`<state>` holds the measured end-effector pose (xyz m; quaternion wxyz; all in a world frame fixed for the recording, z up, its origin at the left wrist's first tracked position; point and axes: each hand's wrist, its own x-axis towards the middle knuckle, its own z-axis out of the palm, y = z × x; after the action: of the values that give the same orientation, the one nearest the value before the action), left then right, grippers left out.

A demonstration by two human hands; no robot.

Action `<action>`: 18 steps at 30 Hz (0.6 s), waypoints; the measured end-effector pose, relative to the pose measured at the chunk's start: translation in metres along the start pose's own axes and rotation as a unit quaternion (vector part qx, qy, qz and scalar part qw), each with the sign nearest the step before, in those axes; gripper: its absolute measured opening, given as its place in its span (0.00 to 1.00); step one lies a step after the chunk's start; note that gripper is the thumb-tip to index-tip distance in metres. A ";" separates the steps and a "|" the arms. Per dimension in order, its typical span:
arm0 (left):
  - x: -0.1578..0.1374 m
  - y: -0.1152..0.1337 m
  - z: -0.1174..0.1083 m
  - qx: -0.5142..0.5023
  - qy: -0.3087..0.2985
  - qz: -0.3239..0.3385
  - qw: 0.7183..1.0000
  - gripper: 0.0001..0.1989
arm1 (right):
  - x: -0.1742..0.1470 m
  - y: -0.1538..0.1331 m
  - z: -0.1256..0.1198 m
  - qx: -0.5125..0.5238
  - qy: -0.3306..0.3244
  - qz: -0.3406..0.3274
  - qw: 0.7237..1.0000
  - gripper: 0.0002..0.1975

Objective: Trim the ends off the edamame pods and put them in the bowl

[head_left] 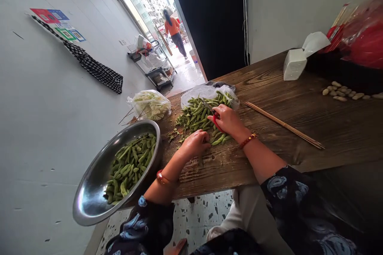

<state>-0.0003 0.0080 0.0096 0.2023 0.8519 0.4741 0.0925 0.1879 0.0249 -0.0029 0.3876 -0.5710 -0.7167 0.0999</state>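
Observation:
My right hand (229, 120) is closed round the red handles of a pair of scissors (216, 122), whose metal blades point away over a heap of green soybean pods (196, 112). At the near edge of the heap, my left hand (195, 144) rests low over the table with its fingers curled in. Whatever its fingertips may hold is hidden. To the left, a large steel bowl (89, 197) stands tilted in view, with many green pods (131, 167) inside. Small leafy trimmings (176, 133) lie beside the heap.
Behind the heap lies an opened clear plastic bag (191, 93). A bag of pale vegetables (151, 104) sits behind the bowl. Wooden skewers (284, 125), peanuts (339, 91) and a tissue pack (295, 65) are on the right. A person (172, 30) is beyond the doorway.

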 end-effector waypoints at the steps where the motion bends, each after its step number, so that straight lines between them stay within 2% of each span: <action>1: 0.004 -0.002 0.000 -0.025 0.006 0.002 1.000 0.07 | 0.000 0.000 0.000 0.001 0.000 -0.001 1.000 0.16; 4: 0.010 -0.007 -0.002 -0.169 0.062 -0.017 0.983 0.09 | 0.000 0.001 0.002 0.008 0.003 -0.009 1.000 0.16; 7: 0.009 -0.009 -0.004 -0.370 0.078 -0.052 0.924 0.10 | -0.001 0.002 0.005 0.008 0.003 -0.014 1.000 0.17; 9: 0.007 -0.011 -0.005 -0.451 0.072 -0.065 0.887 0.14 | -0.002 0.003 0.006 0.002 0.002 -0.013 1.000 0.17; 15: 0.003 -0.020 -0.001 -0.575 0.069 -0.055 0.814 0.18 | -0.006 0.007 0.009 -0.017 0.036 -0.025 0.999 0.21; 18: 0.001 -0.023 0.001 -0.594 0.089 -0.039 0.799 0.18 | -0.008 0.010 0.013 -0.042 0.042 -0.020 0.998 0.23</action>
<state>-0.0170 0.0192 -0.0016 0.6292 0.5335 0.3746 0.4233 0.1865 0.0247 -0.0215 0.3952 -0.5760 -0.7146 0.0375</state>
